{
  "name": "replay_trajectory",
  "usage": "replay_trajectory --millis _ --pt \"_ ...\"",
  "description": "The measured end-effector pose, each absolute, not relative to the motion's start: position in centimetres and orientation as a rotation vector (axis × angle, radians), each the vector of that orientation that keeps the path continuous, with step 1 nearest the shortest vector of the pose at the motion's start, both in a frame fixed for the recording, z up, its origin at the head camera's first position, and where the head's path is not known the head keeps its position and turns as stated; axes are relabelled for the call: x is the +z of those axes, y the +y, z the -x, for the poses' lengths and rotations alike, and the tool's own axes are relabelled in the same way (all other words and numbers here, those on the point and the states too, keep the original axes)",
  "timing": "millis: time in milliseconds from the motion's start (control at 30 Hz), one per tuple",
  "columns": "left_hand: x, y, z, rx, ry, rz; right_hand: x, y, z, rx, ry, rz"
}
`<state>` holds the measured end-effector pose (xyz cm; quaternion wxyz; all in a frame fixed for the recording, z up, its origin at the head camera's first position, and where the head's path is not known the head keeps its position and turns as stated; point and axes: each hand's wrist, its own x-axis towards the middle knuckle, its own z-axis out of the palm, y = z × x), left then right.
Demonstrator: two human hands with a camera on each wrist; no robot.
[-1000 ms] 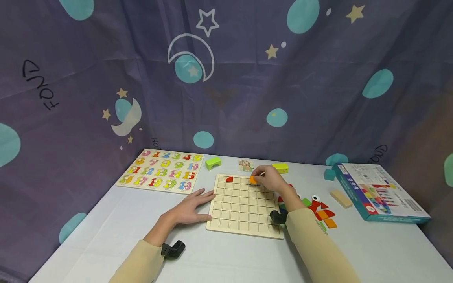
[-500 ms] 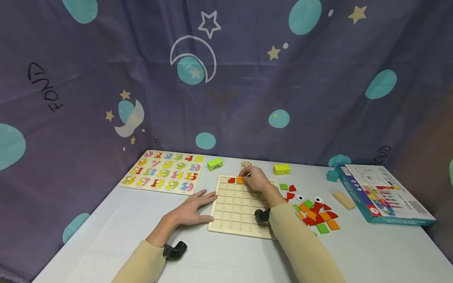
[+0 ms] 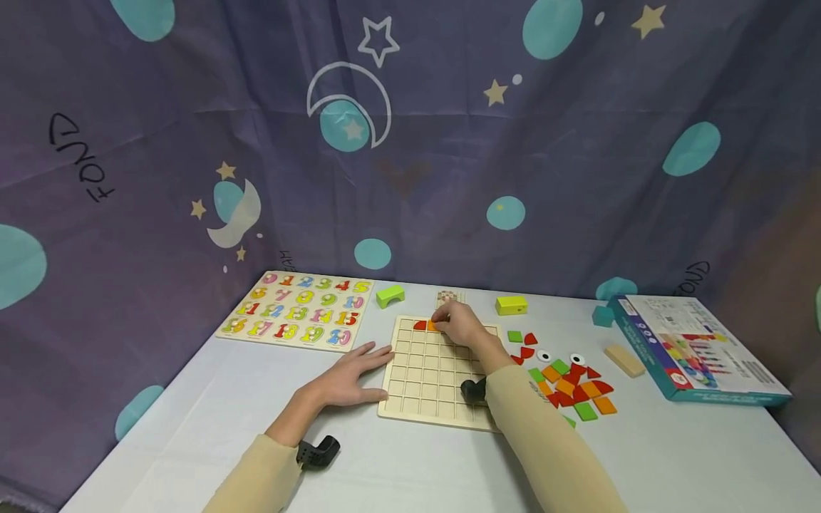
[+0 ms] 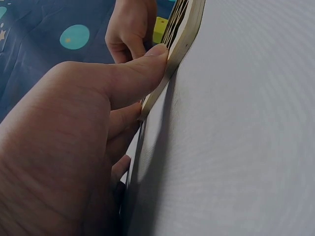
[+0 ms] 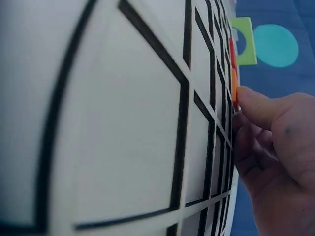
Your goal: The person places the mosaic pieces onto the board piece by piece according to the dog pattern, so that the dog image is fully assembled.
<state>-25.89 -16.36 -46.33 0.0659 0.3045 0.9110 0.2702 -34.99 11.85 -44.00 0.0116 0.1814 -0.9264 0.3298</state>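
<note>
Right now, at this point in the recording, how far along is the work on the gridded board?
Already done: a red piece lies in the far row of the gridded board. In hand: the right hand holds an orange piece beside it, while the left hand touches the board's edge. Apparently left: most visible cells are bare and loose pieces lie to the right, so it seems barely begun.
</note>
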Motion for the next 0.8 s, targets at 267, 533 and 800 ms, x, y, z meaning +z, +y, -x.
replay_trajectory --millis 267,533,800 --pt "-46.4 -16.2 25.9 0.811 2.746 -0.916 -43.2 13.7 34.5 1.062 -2.932 -0.587" --pt "-46.3 -16.4 25.8 0.801 2.745 -0.915 -41.6 19.3 33.5 1.098 -2.921 -0.563" --pt "-46.3 -16.4 25.8 0.807 2.743 -0.912 -41.6 24.6 32.6 1.068 -2.969 -0.437"
